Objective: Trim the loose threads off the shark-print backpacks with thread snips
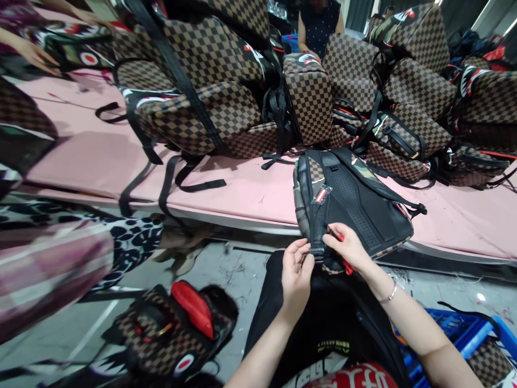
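Note:
A backpack (359, 210) with brown-checked and camouflage panels lies on the pink table, its black padded back facing up and its lower end at the table's edge nearest me. My left hand (297, 275) pinches the black strap (318, 231) at its low end. Just to the right, my right hand (350, 247) is closed around a small red-handled tool (346, 265); its fingers cover most of it, so its kind is unclear. The right fingertips are close to the strap. A tag with a red label (321, 195) sits on the strap.
More checked backpacks (202, 113) are piled along the pink table (242, 188). Another backpack (165, 334) is low at the left. A blue crate (448, 328) stands at lower right. One person's hand (38, 54) is at far left; another person (319, 24) stands behind the pile.

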`<state>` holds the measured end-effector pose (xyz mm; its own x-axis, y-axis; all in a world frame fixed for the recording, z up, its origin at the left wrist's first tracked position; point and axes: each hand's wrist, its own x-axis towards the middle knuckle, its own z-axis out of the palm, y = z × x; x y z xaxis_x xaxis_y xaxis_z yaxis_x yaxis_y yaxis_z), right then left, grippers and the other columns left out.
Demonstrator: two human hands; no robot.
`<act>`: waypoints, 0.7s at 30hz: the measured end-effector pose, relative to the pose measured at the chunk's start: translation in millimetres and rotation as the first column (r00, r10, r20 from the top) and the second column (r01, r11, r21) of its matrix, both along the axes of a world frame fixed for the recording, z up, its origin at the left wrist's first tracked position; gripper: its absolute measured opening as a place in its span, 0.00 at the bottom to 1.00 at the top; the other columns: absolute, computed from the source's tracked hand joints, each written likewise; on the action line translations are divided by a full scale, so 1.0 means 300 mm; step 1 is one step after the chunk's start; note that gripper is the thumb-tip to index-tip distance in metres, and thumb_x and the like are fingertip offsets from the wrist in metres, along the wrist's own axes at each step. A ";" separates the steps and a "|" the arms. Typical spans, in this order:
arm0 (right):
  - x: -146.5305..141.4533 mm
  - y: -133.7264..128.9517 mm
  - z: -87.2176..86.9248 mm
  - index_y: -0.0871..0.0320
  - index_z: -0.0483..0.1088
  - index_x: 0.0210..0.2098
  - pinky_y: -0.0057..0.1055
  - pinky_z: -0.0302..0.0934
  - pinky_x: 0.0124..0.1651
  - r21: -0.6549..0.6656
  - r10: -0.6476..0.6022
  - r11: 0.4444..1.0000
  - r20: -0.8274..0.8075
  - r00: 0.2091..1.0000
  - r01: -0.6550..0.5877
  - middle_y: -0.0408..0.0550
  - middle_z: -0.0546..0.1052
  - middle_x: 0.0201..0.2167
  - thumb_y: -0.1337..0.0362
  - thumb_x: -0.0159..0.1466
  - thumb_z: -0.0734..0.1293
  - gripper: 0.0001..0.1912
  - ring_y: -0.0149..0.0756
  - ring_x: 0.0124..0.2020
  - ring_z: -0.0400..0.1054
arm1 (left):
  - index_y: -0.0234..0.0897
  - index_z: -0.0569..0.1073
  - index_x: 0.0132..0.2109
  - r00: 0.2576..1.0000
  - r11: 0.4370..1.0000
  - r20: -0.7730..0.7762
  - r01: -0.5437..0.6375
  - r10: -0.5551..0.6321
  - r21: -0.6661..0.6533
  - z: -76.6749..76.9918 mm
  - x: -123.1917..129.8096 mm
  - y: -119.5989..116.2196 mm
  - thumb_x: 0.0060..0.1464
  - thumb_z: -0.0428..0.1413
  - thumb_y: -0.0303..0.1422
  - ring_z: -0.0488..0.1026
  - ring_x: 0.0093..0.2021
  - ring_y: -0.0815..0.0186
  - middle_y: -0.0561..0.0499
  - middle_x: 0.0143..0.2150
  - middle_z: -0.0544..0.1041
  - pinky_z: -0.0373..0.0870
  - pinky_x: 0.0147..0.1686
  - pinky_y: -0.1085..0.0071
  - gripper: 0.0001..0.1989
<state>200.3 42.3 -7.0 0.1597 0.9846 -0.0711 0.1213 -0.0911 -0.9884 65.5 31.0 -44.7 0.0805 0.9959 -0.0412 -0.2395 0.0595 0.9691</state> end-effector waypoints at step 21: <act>0.005 0.042 0.001 0.57 0.65 0.40 0.32 0.60 0.41 0.344 -0.188 0.939 0.477 0.859 0.015 0.46 0.72 0.35 0.64 0.61 0.60 0.08 0.35 0.36 0.67 | 0.32 0.73 0.34 0.930 0.930 0.363 0.079 0.060 -0.358 0.057 -0.077 0.100 0.43 0.60 0.33 0.75 0.32 0.65 0.47 0.32 0.78 0.70 0.28 0.74 0.10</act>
